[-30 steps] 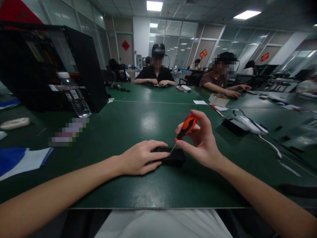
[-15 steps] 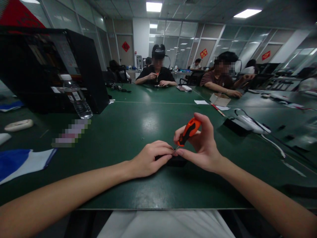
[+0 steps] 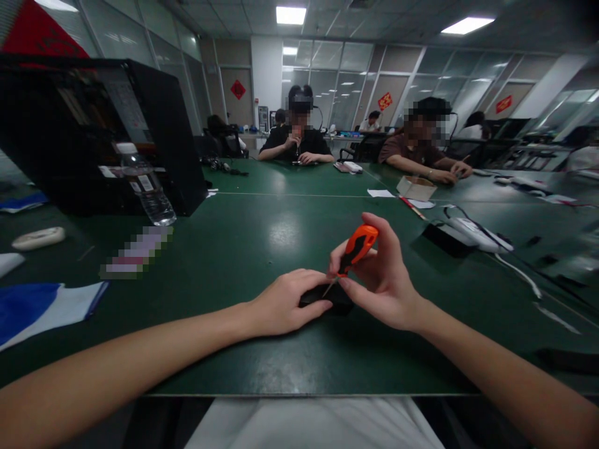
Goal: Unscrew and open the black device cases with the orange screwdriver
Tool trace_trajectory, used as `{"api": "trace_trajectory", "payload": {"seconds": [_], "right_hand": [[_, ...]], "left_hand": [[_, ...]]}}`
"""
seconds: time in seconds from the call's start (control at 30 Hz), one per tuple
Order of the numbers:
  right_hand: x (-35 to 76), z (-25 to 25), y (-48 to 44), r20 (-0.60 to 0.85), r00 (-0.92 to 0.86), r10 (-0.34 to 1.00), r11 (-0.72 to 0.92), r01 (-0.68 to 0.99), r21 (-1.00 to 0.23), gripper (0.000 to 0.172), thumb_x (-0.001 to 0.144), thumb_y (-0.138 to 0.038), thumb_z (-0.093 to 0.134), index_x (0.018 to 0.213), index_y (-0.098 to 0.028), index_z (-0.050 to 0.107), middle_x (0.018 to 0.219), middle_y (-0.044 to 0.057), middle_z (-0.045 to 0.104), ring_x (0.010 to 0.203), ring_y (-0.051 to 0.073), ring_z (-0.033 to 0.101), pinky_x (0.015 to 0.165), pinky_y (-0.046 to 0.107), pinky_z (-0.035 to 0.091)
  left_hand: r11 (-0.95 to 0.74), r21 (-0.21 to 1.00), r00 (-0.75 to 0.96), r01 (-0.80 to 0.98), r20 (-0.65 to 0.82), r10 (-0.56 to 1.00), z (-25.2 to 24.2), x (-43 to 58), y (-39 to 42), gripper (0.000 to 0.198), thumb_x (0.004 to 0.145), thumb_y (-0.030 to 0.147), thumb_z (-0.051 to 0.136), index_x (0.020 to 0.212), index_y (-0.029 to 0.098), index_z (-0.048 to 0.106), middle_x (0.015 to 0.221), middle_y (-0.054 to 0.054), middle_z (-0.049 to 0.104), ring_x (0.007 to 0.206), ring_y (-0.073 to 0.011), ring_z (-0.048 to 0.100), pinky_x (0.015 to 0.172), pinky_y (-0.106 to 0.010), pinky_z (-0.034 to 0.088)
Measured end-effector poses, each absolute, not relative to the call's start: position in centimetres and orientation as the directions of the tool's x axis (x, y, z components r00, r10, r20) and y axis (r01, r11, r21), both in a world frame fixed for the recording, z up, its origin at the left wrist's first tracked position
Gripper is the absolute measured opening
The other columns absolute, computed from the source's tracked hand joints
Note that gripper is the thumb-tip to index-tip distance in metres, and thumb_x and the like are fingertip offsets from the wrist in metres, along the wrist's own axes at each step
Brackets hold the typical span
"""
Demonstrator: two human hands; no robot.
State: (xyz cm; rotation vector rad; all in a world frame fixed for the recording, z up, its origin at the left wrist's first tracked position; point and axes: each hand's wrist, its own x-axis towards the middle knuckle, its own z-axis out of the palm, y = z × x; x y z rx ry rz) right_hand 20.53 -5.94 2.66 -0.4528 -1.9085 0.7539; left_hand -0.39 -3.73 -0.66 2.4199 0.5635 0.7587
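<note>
A small flat black device [image 3: 333, 300] lies on the green table [image 3: 262, 243] in front of me. My left hand [image 3: 285, 302] rests over its left part, fingers curled down on it and holding it in place. My right hand [image 3: 379, 274] is closed around an orange-and-black screwdriver [image 3: 353, 249], held tilted with the handle up and to the right. Its thin metal tip points down onto the top of the black device, right beside my left fingertips.
A clear water bottle [image 3: 143, 184] and a large black case [image 3: 93, 131] stand at the left. Blue-and-white cloth [image 3: 42, 305] lies near the left edge. White cabled devices [image 3: 472, 234] and a small cardboard box [image 3: 414, 186] sit to the right. Two people sit across the table.
My left fingers curled in and slid slightly right over the black device. The screwdriver stays on the device, its handle barely shifted. A person opposite raised a hand toward the face.
</note>
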Motion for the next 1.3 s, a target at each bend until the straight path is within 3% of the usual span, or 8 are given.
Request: {"api": "trace_trajectory", "payload": {"seconds": [0.3,0.57,0.97,1.3], "right_hand": [[21.3,2.8,-5.3,0.618,-0.355,0.701,0.679,0.07,-0.73,0.074,0.093,-0.029,0.069,0.15,-0.044,0.024,0.095,0.0,0.064,0.088,0.021,0.067,0.081,0.045,0.061],[20.9,2.5,-5.2,0.682,-0.375,0.628,0.732,-0.015,-0.682,0.074,0.094,-0.02,0.065,0.151,-0.044,0.024,0.111,0.002,0.06,0.1,0.018,0.066,0.094,0.045,0.059],[21.2,2.5,-5.1,0.666,-0.355,0.656,0.723,0.041,-0.69,0.075,0.093,-0.016,0.066,0.15,-0.043,0.025,0.109,0.002,0.063,0.102,0.019,0.066,0.095,0.045,0.057],[21.4,2.6,-5.3,0.641,-0.35,0.683,0.701,0.066,-0.71,0.075,0.093,-0.019,0.066,0.151,-0.042,0.023,0.109,0.002,0.063,0.104,0.019,0.065,0.101,0.047,0.053]], "left_hand": [[-0.727,0.641,0.755,0.244,0.345,0.557,-0.5,-0.4,-3.7,0.038,0.097,0.031,0.063,0.132,0.017,0.063,0.127,-0.01,0.071,0.116,-0.0242,0.067,0.102,-0.036,0.051],[-0.732,0.621,0.725,0.279,0.363,0.585,-0.7,-1.6,-2.1,0.039,0.096,0.029,0.065,0.133,0.018,0.063,0.128,-0.009,0.071,0.114,-0.023,0.068,0.1,-0.034,0.05],[-0.754,0.604,0.742,0.258,0.376,0.555,-0.7,-2.1,-1.7,0.036,0.098,0.028,0.062,0.132,0.019,0.063,0.127,-0.008,0.071,0.114,-0.0216,0.067,0.1,-0.032,0.049],[-0.829,0.496,0.732,0.258,0.46,0.502,-0.9,-2.3,-1.9,0.03,0.102,0.025,0.052,0.124,0.021,0.073,0.134,-0.011,0.065,0.123,-0.0225,0.062,0.108,-0.037,0.047]]}}
